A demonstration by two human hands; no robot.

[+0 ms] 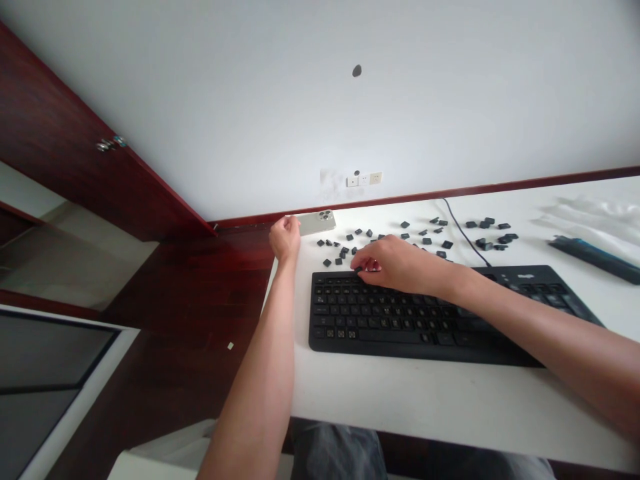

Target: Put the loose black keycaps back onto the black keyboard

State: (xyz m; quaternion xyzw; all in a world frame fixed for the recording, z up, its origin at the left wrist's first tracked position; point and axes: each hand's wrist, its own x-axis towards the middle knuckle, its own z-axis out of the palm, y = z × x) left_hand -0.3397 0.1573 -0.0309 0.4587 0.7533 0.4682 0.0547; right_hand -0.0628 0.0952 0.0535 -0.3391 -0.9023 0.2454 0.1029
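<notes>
A black keyboard (395, 337) lies on the white desk, with several key positions showing no caps. Over its upper edge, my right hand (395, 263) pinches a small black keycap (358, 269) between thumb and fingers. My left hand (285, 238) is closed at the desk's left edge, fingertips together beside a silver smartphone (313, 223) lying camera side up. Whether something small is in those fingers cannot be made out. Loose black keycaps (405, 225) are scattered behind the keyboard, some hidden by my right hand.
A dark cable (463, 230) runs from the keyboard toward the wall. At the right are a long black object (597, 259) and crumpled clear plastic (595, 217). Wall sockets (364, 179) sit above the desk. Left of the desk are a dark red floor (200, 293) and a door (75, 127).
</notes>
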